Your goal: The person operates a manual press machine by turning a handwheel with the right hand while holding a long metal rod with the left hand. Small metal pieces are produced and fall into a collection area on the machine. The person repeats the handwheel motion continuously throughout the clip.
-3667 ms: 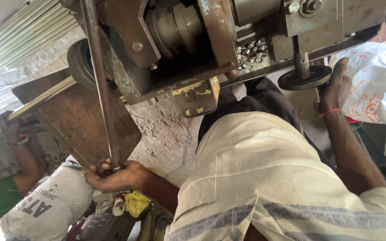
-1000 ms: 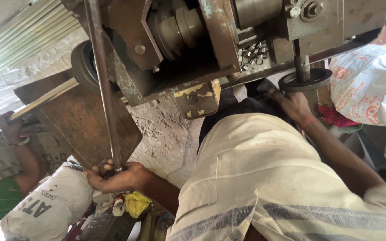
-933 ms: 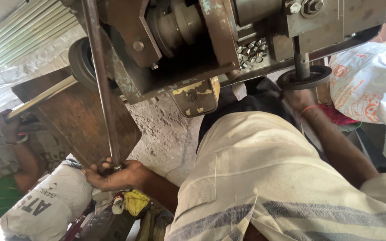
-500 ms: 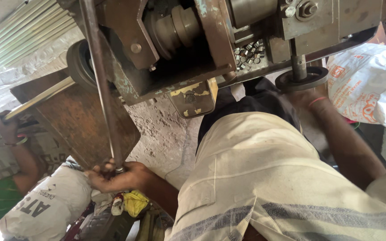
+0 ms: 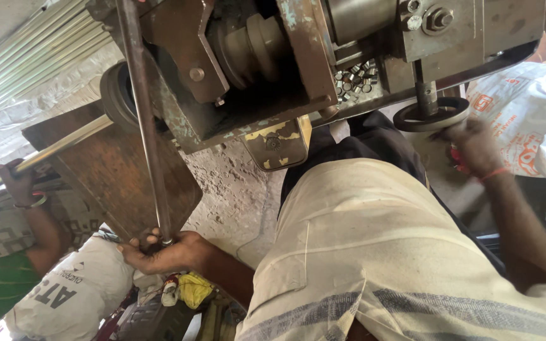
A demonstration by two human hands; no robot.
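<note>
My left hand (image 5: pixel 159 251) grips the lever (image 5: pixel 141 113), my right (image 5: pixel 472 144) the handwheel (image 5: pixel 430 115); I should turn slowly, lever held steady.

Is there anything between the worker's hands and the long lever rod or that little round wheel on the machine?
Nothing visible. The left hand is closed around the bottom end of the lever rod, and the right hand rests on the handwheel rim.

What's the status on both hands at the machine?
Left hand fingers closed on the long lever bar. Right hand gripping the round handwheel. Another person's hand holds a metal rod at left, clear of both.
</note>
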